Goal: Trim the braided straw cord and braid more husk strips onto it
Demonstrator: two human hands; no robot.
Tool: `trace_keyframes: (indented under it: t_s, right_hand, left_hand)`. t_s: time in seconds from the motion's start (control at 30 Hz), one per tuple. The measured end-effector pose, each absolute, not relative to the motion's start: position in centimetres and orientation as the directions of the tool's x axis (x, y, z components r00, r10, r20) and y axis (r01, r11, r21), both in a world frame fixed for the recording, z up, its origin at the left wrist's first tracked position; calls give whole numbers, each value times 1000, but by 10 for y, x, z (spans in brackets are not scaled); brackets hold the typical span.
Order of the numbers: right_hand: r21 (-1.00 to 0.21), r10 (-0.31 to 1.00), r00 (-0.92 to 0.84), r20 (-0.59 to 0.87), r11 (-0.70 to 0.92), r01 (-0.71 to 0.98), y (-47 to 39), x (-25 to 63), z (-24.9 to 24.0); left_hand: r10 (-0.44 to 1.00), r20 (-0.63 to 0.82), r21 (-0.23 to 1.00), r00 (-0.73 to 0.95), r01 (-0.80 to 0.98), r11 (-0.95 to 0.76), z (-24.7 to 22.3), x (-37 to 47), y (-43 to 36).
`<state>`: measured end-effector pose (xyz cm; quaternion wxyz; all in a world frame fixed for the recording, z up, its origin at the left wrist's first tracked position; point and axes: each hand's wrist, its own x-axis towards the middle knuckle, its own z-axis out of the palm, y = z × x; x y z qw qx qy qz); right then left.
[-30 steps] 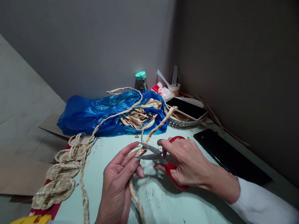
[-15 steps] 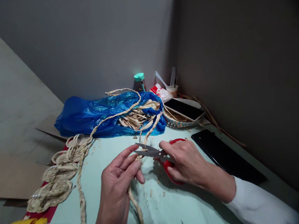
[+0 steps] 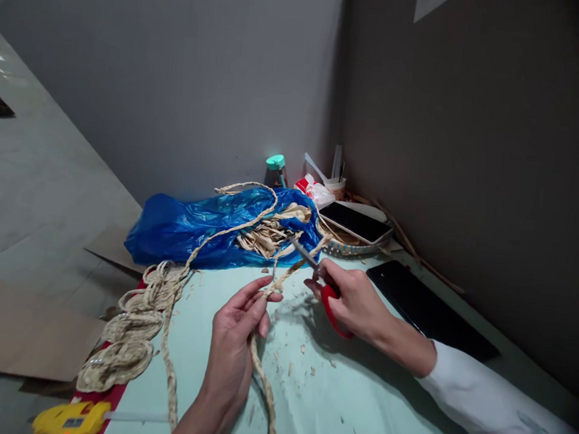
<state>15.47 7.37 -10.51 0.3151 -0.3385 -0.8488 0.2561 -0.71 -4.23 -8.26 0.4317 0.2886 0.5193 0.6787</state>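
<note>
Between its thumb and fingers, my left hand (image 3: 241, 327) pinches a braided straw rope (image 3: 266, 389), whose tail runs down toward the near edge. Beyond the fingertips the rope continues up to the right, with a thin loose strand beside it. My right hand (image 3: 356, 301) grips red-handled scissors (image 3: 332, 307), blades pointing up and left, apart from my left fingers. The blades look closed and pass over or beside the upper rope. Behind them lies a blue plastic bag (image 3: 183, 225) with dry straw strips (image 3: 265, 235) showing in its mouth. Another braid (image 3: 169, 341) trails across the bag and down the table.
Coiled braid pieces (image 3: 120, 364) line the left edge, near a yellow glue gun (image 3: 73, 419). At the back right are a phone (image 3: 356, 222) on a round basket (image 3: 352, 249), a green-lidded jar (image 3: 275, 169) and a cup (image 3: 336, 187). A black flat object (image 3: 427, 308) lies right. Walls close the corner.
The scissors have swung from lying across the rope with blades apart to pointing up-left, farther from my left hand. My left hand still pinches the rope. The camera view has shifted slightly.
</note>
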Motion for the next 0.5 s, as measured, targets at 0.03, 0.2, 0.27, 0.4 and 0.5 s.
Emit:
trace_keyframes:
  t_s: [0.03,0.2,0.27,0.4,0.5]
  right_hand:
    - [-758,776,-546,316,552,347,75,154,-103]
    - [-991,824,-552,130,84,-107,70,149,-93]
    - [-986,829,-546,122,40,-160,66,149,-89]
    - [-981,837,-542,81,-30,-193,64,150,-85]
    - [-968,839,-544,29,-112,-224,64,149,-86]
  left_hand:
    - [891,-62,953,-451,-291,-81,-83,-7,-43]
    - [932,-176,951,-315,-299,79,-93,-6,-43]
    - [933,-207,966,-293,-215,147,-97,-5,-43]
    - [929,-132,987,-345,44,157,-97,0,-44]
    - [949,-73,991,-308,89,105,-93,4,-46]
